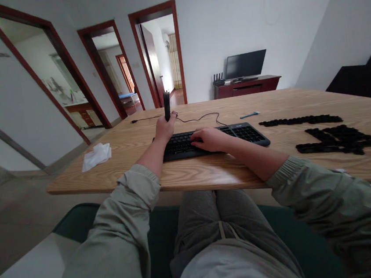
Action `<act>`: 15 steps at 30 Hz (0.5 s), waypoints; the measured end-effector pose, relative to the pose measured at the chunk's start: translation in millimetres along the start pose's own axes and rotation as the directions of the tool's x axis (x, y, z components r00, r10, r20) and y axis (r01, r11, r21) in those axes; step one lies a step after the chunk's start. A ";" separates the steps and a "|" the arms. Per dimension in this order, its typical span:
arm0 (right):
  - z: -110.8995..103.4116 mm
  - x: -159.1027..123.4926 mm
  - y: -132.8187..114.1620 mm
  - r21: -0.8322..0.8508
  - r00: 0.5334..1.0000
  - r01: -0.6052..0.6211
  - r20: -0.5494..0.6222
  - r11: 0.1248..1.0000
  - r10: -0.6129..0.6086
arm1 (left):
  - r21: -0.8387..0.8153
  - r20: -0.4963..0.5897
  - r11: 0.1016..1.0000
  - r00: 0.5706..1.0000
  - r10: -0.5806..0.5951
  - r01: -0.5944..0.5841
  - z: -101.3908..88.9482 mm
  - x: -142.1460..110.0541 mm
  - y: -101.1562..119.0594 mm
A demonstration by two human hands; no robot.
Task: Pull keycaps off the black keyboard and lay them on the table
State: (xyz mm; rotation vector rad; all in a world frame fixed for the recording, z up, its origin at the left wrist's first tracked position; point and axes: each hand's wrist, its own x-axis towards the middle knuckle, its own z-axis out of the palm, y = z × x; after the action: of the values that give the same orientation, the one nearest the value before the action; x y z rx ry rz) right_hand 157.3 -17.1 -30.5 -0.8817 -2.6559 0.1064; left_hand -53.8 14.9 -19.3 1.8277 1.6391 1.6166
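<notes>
The left fingers (167, 125) are wrapped around an upright black stick-like object (167, 107); the right fingers (205, 139) are bent onto the keyboard (186, 146) (how tightly, I cannot tell). It lies on the wooden bench (131, 162), between white tissue (96, 156) and black heaped pieces (341, 139).

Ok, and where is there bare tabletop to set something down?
Bare wood shows between the white tissue and left forearm, and on the near side of the keyboard. Crowded: over the keyboard, with the left hand and right hand there, and on the right, around the black pieces.
</notes>
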 end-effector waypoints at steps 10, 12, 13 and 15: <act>-108.1 -67.5 129.3 -0.137 0.868 -0.495 -0.108 0.858 0.484 | -0.005 0.013 0.999 0.999 0.037 -0.037 -0.3 0.1 1.0; -127.8 -100.0 168.9 -0.177 0.768 -0.639 -0.078 0.749 0.636 | 0.001 0.016 0.999 0.999 0.041 -0.041 0.1 0.1 1.0; -134.8 -117.0 186.5 -0.196 0.698 -0.709 -0.057 0.677 0.714 | 0.006 0.016 0.999 0.999 0.044 -0.044 0.2 0.0 1.1; -142.8 -149.7 216.3 -0.183 0.574 -0.807 -0.018 0.561 0.819 | 0.012 0.016 0.999 0.999 0.052 -0.052 0.2 -0.3 1.6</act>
State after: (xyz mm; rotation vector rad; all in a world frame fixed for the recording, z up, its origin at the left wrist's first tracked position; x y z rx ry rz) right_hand 440.8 63.2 21.8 -2.1539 -2.0752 0.1257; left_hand -52.6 14.2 -18.4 1.8998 1.6113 1.6118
